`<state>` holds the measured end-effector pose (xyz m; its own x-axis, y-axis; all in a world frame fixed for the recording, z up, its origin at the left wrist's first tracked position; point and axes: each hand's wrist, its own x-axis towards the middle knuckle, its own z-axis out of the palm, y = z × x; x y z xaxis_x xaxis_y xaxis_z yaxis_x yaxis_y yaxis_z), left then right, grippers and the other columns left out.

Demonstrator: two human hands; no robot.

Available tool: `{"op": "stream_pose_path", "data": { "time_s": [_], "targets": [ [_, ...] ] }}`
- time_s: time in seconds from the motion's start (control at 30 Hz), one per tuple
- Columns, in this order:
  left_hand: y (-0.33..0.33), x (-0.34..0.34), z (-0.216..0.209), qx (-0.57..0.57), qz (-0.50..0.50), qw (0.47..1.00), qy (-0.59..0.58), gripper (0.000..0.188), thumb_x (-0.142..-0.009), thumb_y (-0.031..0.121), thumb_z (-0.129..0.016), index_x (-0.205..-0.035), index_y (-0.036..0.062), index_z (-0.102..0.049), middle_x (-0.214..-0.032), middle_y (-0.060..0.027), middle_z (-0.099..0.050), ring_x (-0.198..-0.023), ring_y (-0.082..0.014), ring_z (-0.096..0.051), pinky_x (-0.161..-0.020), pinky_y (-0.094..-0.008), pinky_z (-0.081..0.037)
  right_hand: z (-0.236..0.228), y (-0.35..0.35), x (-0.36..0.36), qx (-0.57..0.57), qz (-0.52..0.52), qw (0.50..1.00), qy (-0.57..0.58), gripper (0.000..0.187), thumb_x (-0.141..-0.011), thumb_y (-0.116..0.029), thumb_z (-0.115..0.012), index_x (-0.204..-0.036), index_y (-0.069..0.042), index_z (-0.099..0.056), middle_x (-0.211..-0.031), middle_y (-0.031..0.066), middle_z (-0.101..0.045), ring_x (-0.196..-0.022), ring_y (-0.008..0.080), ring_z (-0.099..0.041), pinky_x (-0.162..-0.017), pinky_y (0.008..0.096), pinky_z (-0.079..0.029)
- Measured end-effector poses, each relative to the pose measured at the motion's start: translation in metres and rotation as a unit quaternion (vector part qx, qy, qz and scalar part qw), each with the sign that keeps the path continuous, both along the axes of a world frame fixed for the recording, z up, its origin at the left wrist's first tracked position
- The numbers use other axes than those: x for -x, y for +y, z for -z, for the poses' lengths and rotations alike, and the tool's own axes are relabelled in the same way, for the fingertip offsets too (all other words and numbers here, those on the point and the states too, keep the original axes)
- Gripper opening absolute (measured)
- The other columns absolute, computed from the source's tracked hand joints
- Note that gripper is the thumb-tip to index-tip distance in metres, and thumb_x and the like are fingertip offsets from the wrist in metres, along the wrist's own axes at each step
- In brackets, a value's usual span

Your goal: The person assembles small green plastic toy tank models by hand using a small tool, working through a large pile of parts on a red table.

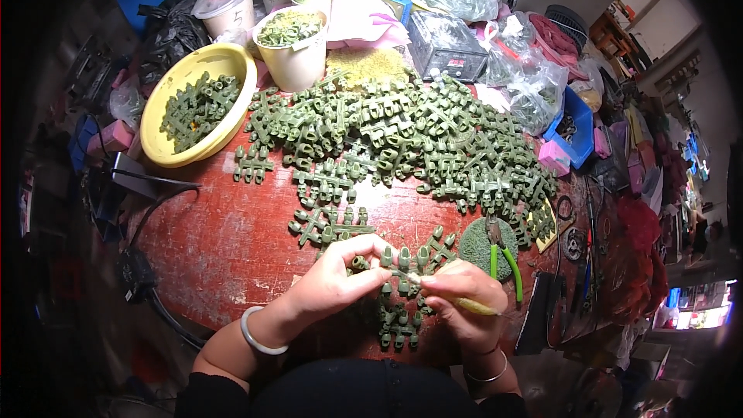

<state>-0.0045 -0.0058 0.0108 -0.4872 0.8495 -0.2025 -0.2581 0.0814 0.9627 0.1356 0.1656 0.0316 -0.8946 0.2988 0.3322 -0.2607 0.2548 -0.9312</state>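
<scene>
My left hand (340,272) pinches a green moulded cluster (403,258), a short bar with small stubby parts along both sides. In my right hand (472,294) is a slim tool with a yellowish handle (478,307); its pale tip meets the cluster between my two hands. The tip is too small to tell its kind. Just below my hands more green clusters (398,331) lie on the red table. To the right, cutting pliers with green handles (505,263) rest on a round green pad (474,244).
A big heap of green clusters (402,120) covers the table's (209,240) far half. A yellow basin (147,135) at the left holds more. Behind stand a white bucket (290,66) and a dark box (445,46). A blue bin (579,135) is at the right.
</scene>
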Motion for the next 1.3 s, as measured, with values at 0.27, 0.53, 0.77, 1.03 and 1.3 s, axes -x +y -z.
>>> {"op": "stream_pose_path", "data": {
  "time_s": [0.27,0.53,0.77,1.03,1.3],
  "targets": [
    [0.001,-0.001,0.004,-0.039,0.019,0.998,0.043,0.011,-0.09,0.007,-0.063,-0.1,0.0017,-0.064,-0.089,0.0002,-0.059,-0.085,-0.008,-0.051,-0.081,-0.0263,-0.043,-0.001,-0.004,0.002,-0.103,0.041,0.994,0.015,0.032,-0.076,0.003,-0.08,-0.107,-0.002,-0.074,-0.081,0.0035,-0.064,-0.069,0.0137,-0.059,-0.062,0.0263,-0.048],
    [0.001,-0.002,0.0,-0.038,0.026,0.999,-0.006,0.01,-0.091,0.007,-0.063,-0.099,0.002,-0.064,-0.086,0.002,-0.058,-0.081,-0.006,-0.05,-0.077,-0.0245,-0.043,0.002,0.0,-0.002,-0.109,0.053,0.993,-0.002,0.031,-0.075,0.004,-0.08,-0.105,-0.003,-0.075,-0.081,0.0046,-0.064,-0.069,0.0137,-0.06,-0.062,0.0257,-0.048],
    [0.0,-0.002,0.004,-0.049,0.04,0.998,0.012,0.013,-0.091,0.007,-0.062,-0.103,0.0017,-0.064,-0.084,0.0039,-0.057,-0.079,-0.0045,-0.048,-0.074,-0.0231,-0.042,0.001,0.003,-0.003,-0.093,0.067,0.993,0.016,0.028,-0.077,0.004,-0.077,-0.105,-0.002,-0.074,-0.083,0.0066,-0.066,-0.069,0.0166,-0.06,-0.062,0.0272,-0.048],
    [0.0,0.0,-0.006,-0.012,0.019,0.998,-0.061,0.014,-0.09,0.008,-0.063,-0.104,0.0025,-0.064,-0.085,0.0034,-0.058,-0.077,-0.0039,-0.049,-0.07,-0.0217,-0.042,-0.005,-0.001,-0.002,-0.069,0.198,0.977,-0.035,0.019,-0.084,0.001,-0.073,-0.103,-0.001,-0.073,-0.089,0.0093,-0.069,-0.073,0.0159,-0.059,-0.065,0.0264,-0.046],
    [-0.001,0.002,-0.005,-0.001,-0.034,0.985,-0.168,0.017,-0.091,0.009,-0.062,-0.106,0.0025,-0.062,-0.085,0.0011,-0.059,-0.069,-0.0049,-0.055,-0.064,-0.0212,-0.045,-0.002,0.001,-0.005,-0.017,0.16,0.984,-0.073,0.018,-0.088,-0.012,-0.074,-0.096,0.003,-0.071,-0.086,0.0086,-0.065,-0.076,0.0149,-0.056,-0.068,0.0247,-0.043]
  ]
}}
